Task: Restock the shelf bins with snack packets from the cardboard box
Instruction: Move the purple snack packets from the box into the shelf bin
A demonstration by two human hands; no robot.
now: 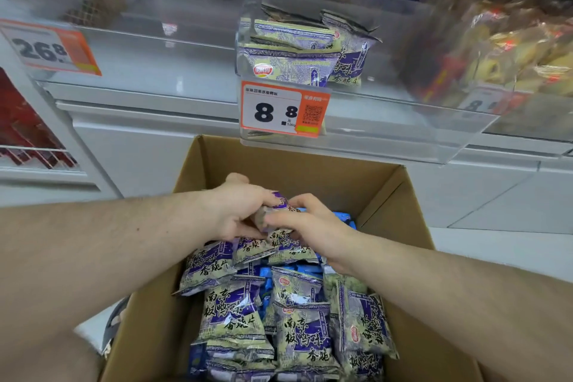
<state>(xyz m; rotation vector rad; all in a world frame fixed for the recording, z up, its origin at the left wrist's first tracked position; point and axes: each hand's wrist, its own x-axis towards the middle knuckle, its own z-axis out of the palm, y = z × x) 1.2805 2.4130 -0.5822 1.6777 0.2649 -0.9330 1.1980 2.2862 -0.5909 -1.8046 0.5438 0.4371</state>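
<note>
An open cardboard box (288,170) stands below the shelf, filled with several purple-and-green snack packets (231,310) and some blue ones (344,217). My left hand (238,211) and my right hand (313,226) meet over the far part of the box. Both grip a small bunch of purple packets (276,211) lifted just above the pile. Above the box, a clear shelf bin (403,121) holds a few of the same purple packets (297,53) behind an orange price tag (283,108) reading 8.8.
To the left, a clear bin (148,49) with a 26.8 price tag (49,49) holds almost nothing. At the right a bin of brown and red wrapped snacks (502,37) is blurred. Red packets (24,130) lie in a lower bin at far left. White floor tiles show at right.
</note>
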